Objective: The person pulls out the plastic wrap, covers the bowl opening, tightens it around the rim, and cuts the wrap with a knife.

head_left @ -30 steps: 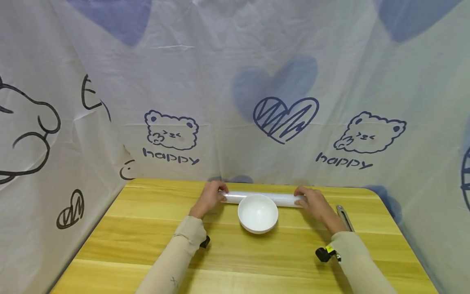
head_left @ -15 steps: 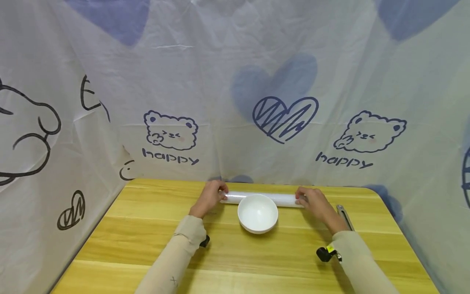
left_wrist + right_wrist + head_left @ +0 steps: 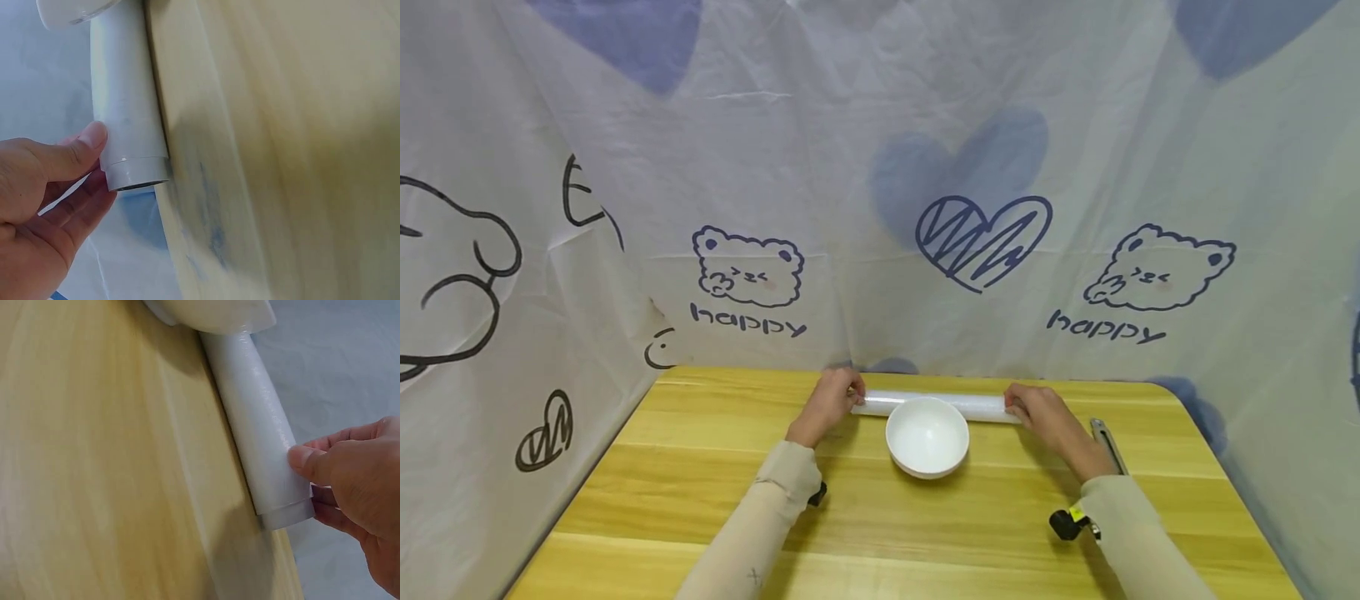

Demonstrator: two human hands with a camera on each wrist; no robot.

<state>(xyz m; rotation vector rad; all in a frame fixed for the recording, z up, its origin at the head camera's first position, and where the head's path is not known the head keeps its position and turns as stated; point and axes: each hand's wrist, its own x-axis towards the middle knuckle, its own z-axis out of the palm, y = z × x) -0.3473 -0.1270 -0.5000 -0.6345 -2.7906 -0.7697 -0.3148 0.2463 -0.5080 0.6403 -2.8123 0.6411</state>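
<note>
White roll (image 3: 987, 407), just one — two hands (image 3: 828, 403) (image 3: 1045, 415) gripping, one bowl (image 3: 927, 438)

Head view: left sleeve (image 3: 751, 521), 7 o'clock, was cream, cuff wrinkled, small dark cross mark (image 3: 754, 574). Right sleeve (image 3: 1138, 533), 4 o'clock, matched. Both wrists wore black modules (image 3: 1063, 525); right one had yellow tag (image 3: 1078, 512).

In the head view, the bowl (image 3: 927, 437) hides part of the roll (image 3: 987, 407), while the left hand (image 3: 829, 404) and right hand (image 3: 1043, 417) partly cover its ends. The right arm (image 3: 1138, 533) hides part of a metal tool (image 3: 1107, 443), too small to identify. The worktop's (image 3: 925, 554) near edge is cut off. Each wrist view crops the bowl and its own hand.
</note>
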